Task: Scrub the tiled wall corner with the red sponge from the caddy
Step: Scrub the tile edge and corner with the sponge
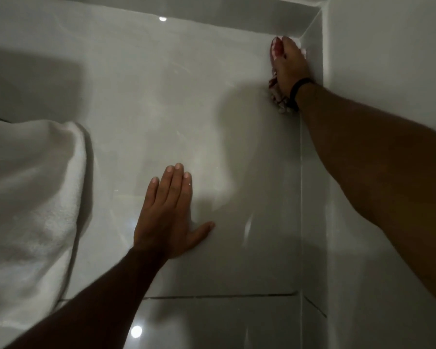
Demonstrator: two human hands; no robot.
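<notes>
Left hand [170, 212] spread flat on tiled wall [141, 102] | right hand [288, 64] clutching red sponge [275, 52] in corner | white towel [28, 197] left

**2 bare forearms, 1 dark wristband**

Both arms are bare, with no sleeve showing anywhere along either forearm. The right hand [288, 64] wears 1 narrow black band [296, 93] around the wrist, just below the palm; it looks smooth and plain, and no face or clasp can be made out. The left hand [168, 215] wears nothing: no ring, watch or glove. Its fingernails are short and unpainted.
</notes>
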